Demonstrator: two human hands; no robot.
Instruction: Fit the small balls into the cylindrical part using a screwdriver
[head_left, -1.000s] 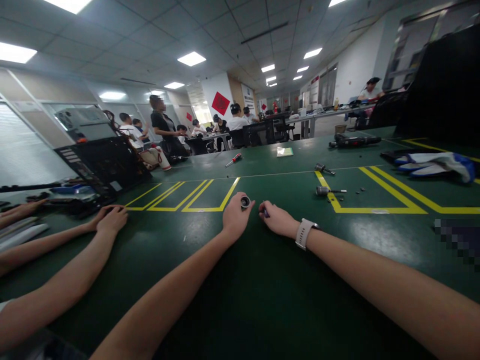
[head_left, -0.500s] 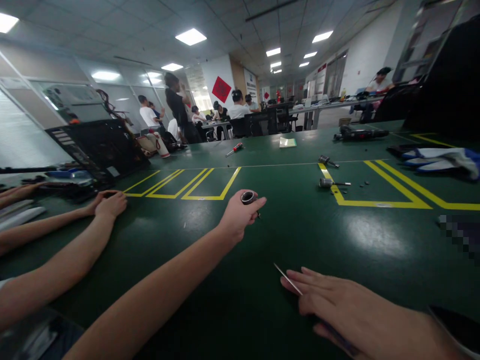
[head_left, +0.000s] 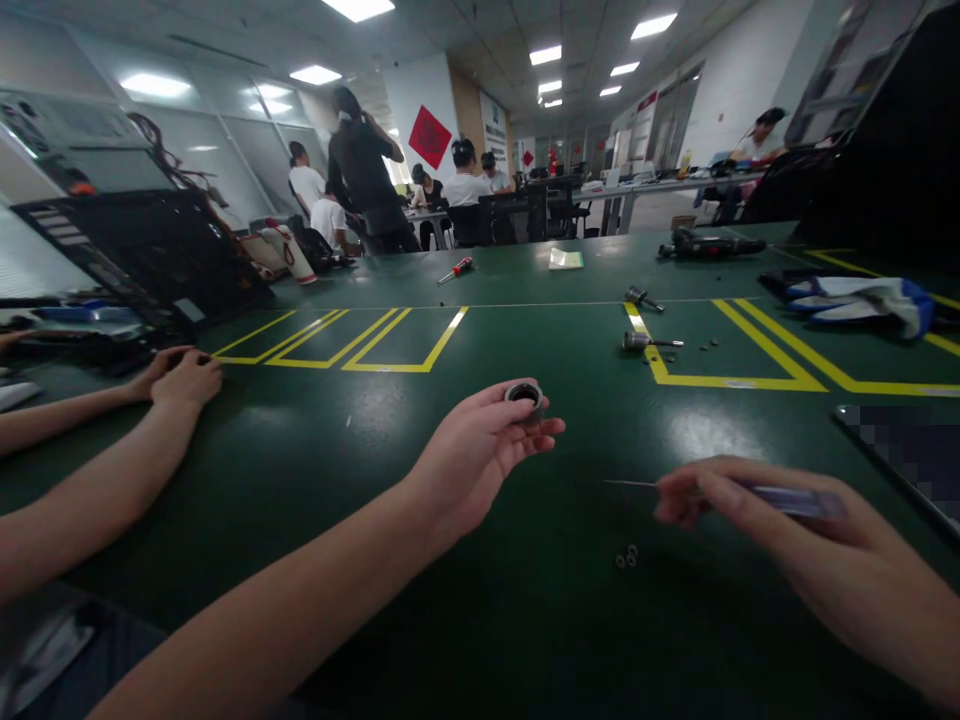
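Note:
My left hand (head_left: pixel 480 445) is closed on a dark metal ring (head_left: pixel 534 412), its round opening tilted up toward me and the other fingers curled below. Across from it, my right hand (head_left: pixel 772 530) grips a screwdriver (head_left: pixel 795 500) with a translucent handle. Its thin shaft points left, toward the space under the ring, without touching it. Several small round metal pieces (head_left: pixel 626 558) lie on the green table (head_left: pixel 525 620) to the left of my right hand. Farther off rest two metal parts with shafts, one (head_left: pixel 651 342) nearer and one (head_left: pixel 643 298) behind it.
A red-handled screwdriver (head_left: pixel 456 270), a pale notepad (head_left: pixel 565 260) and a black power tool (head_left: pixel 709 245) lie toward the far edge. Blue-and-white gloves (head_left: pixel 862 300) and a dark tablet-like slab (head_left: pixel 900 470) are at right. A co-worker's hands (head_left: pixel 184 375) rest at left.
My right hand has lifted and turned, exposing the screwdriver handle and uncovering the small round pieces. My left hand has rotated, bringing the ring slightly rightward. The view has shifted.

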